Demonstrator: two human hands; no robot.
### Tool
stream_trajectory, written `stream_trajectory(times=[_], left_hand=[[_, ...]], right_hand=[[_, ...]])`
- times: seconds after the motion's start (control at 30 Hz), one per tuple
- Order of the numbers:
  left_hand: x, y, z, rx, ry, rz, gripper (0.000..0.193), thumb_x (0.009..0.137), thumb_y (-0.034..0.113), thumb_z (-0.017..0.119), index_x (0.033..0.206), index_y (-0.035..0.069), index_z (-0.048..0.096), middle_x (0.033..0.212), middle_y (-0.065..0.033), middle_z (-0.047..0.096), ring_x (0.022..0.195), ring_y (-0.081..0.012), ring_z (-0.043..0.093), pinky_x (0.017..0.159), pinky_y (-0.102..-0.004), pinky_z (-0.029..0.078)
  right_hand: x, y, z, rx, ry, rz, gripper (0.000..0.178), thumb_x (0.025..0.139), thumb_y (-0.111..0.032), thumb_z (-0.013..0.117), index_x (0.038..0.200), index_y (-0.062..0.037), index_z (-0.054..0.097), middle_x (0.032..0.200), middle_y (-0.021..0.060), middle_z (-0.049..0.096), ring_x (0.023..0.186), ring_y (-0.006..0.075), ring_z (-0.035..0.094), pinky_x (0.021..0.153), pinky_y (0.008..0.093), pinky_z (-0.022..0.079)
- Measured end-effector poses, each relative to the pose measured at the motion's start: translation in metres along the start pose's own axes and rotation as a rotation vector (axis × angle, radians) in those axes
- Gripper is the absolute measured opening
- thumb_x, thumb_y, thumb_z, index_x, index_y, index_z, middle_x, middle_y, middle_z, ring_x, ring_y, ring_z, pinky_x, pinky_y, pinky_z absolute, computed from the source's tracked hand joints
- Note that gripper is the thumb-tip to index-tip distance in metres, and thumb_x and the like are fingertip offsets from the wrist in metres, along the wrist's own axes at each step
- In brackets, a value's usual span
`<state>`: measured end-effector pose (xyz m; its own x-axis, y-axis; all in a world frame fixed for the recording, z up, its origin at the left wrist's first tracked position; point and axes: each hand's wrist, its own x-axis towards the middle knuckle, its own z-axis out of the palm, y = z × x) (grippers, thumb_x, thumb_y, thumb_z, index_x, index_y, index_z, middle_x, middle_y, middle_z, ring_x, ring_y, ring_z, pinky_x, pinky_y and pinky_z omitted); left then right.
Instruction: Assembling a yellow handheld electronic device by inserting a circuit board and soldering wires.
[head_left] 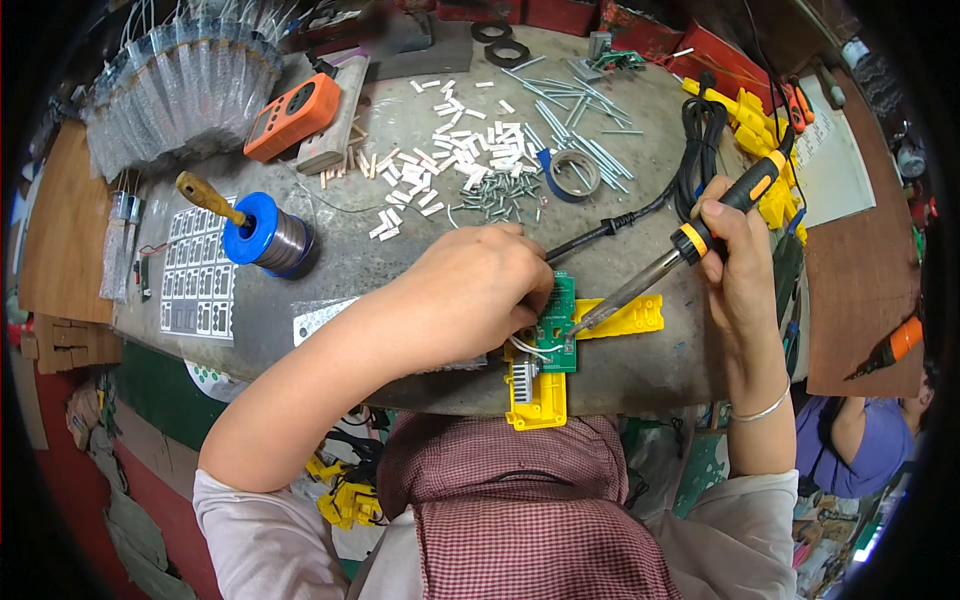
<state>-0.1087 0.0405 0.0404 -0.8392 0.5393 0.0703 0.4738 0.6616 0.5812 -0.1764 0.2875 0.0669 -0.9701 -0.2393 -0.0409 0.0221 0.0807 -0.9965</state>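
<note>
My right hand point(737, 250) grips a soldering iron point(690, 243) with a black and yellow handle. The iron slants down to the left, its tip at the lower right part of a green circuit board point(562, 300). Curled over the board's left edge, my left hand point(490, 275) has its fingers closed on it; the fingertips are partly hidden. White wires point(535, 348) run onto the board from below that hand. Under the board lie yellow plastic housing parts point(630, 314), with a grey ribbed metal piece point(523, 382) at the lower left. A black cable point(590, 238) leads away behind my left hand.
A blue solder spool point(258, 232) with a wooden-handled tool in it stands left. White sleeves point(465, 150), screws point(500, 195), metal rods point(575, 115) and a tape roll point(574, 175) lie behind. An orange multimeter point(292, 118) sits far left. Another person point(850, 440) is at right.
</note>
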Motion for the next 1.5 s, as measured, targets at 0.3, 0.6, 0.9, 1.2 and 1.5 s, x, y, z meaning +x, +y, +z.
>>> stream_trajectory(times=[0.3,0.6,0.9,1.2,1.5], left_hand=[[-0.009,0.009,-0.017,0.033,-0.067,-0.08,0.021,0.072,0.013,0.074,0.09,0.004,0.069,0.095,-0.0109,0.064,0.098,-0.0299,0.059,0.085,-0.0388,0.048],[-0.046,-0.017,-0.001,-0.421,0.226,-0.108,0.03,0.071,0.007,0.077,0.099,0.0,0.069,0.107,-0.0108,0.064,0.103,-0.0249,0.061,0.093,-0.0359,0.046],[-0.02,-0.009,0.014,-0.159,0.371,0.067,0.017,0.072,0.003,0.075,0.09,0.005,0.073,0.09,-0.0056,0.067,0.093,-0.021,0.061,0.081,-0.0333,0.048],[-0.004,0.001,0.016,-0.234,0.211,0.095,0.012,0.073,0.002,0.073,0.084,0.004,0.069,0.081,-0.0052,0.063,0.084,-0.025,0.055,0.079,-0.0353,0.045],[0.004,0.007,0.018,-0.184,0.117,0.092,0.012,0.071,0.0,0.071,0.082,0.003,0.067,0.081,-0.0067,0.061,0.085,-0.0279,0.053,0.078,-0.0372,0.045]], right_hand=[[0.001,0.002,-0.013,-0.02,-0.023,-0.005,0.02,0.087,-0.025,0.058,0.088,-0.0057,0.054,0.07,-0.0036,0.048,0.048,-0.0008,0.032,0.042,0.0152,0.021],[0.004,-0.003,-0.015,0.004,-0.058,0.002,0.015,0.089,-0.023,0.058,0.083,-0.0098,0.053,0.066,-0.0054,0.045,0.05,0.0001,0.033,0.044,0.0179,0.022],[0.02,0.02,-0.013,0.061,-0.081,0.088,0.017,0.088,-0.025,0.062,0.085,-0.0109,0.053,0.063,-0.0067,0.044,0.046,0.0004,0.034,0.041,0.0201,0.02],[0.024,0.026,-0.013,0.056,-0.112,0.129,0.017,0.088,-0.025,0.062,0.085,-0.0107,0.054,0.059,-0.0072,0.041,0.045,0.0012,0.032,0.041,0.021,0.019],[0.026,0.026,-0.012,0.043,-0.127,0.128,0.018,0.089,-0.026,0.061,0.084,-0.0092,0.055,0.06,-0.007,0.042,0.046,0.0013,0.033,0.042,0.0209,0.02]])
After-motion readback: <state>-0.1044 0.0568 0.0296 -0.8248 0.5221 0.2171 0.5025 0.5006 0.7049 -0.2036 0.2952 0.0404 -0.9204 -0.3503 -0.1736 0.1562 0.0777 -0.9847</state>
